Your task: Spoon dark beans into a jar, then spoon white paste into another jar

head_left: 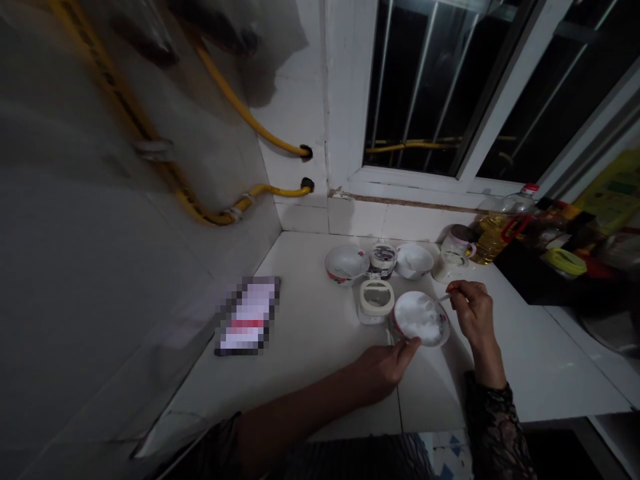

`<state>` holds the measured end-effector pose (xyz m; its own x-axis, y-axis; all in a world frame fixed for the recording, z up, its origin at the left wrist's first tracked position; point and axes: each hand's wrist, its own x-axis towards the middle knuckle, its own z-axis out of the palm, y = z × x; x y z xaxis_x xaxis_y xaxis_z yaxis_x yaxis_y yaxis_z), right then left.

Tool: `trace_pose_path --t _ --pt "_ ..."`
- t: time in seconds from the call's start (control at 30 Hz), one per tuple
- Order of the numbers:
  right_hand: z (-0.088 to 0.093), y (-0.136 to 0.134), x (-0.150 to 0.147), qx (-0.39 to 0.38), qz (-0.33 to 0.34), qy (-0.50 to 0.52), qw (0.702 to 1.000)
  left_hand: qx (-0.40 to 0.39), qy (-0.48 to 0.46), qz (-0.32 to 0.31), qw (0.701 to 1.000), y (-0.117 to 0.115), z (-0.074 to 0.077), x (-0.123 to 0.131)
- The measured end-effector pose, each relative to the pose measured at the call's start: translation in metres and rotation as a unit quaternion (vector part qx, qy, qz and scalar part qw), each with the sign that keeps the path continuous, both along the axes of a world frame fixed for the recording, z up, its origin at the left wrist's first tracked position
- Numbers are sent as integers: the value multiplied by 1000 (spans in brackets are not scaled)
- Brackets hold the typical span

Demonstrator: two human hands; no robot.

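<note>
Your right hand (473, 312) is pinched closed on a thin utensil (443, 298), its tip at the bowl (440, 341). Your left hand (384, 371) grips the bowl's near rim, thumb and finger nearly together; underside hidden. White contents (417, 313) inside. Step in hand: working the contents, apparently; this calls for a steady rim. Jar (376, 308) just left on the worktop (320, 380); phone (250, 317) well apart.

Held bowl (445, 331): glossy, ceramic-looking. Square jar (376, 303): smooth, see-through, plastic-looking. Counter (315, 327): smooth, tile-like, faint sheen. Oil bottle (486, 241): clear plastic. Right sleeve (497, 423): openwork lace cloth.
</note>
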<state>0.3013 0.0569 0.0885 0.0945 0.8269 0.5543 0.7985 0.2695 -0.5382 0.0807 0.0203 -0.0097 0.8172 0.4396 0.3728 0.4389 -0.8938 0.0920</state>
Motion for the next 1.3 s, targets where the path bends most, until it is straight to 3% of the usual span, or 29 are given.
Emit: trace_pose_path --t 0.17,0.37,0.57,0.83,1.3 --pt "-4 6 -12 -76 66 -79 992 -14 5 -3 1000 0 3 0" --pt "-7 7 -14 -168 17 65 983 -19 5 -4 1000 0 4 0" --pt "-4 9 -7 -149 -33 192 970 -20 28 -1 999 1 3 2" --pt "2 12 -9 -170 11 327 929 -24 36 -3 999 0 8 -1" --pt "-5 13 -9 -165 -8 277 946 -34 43 -3 998 0 4 1"
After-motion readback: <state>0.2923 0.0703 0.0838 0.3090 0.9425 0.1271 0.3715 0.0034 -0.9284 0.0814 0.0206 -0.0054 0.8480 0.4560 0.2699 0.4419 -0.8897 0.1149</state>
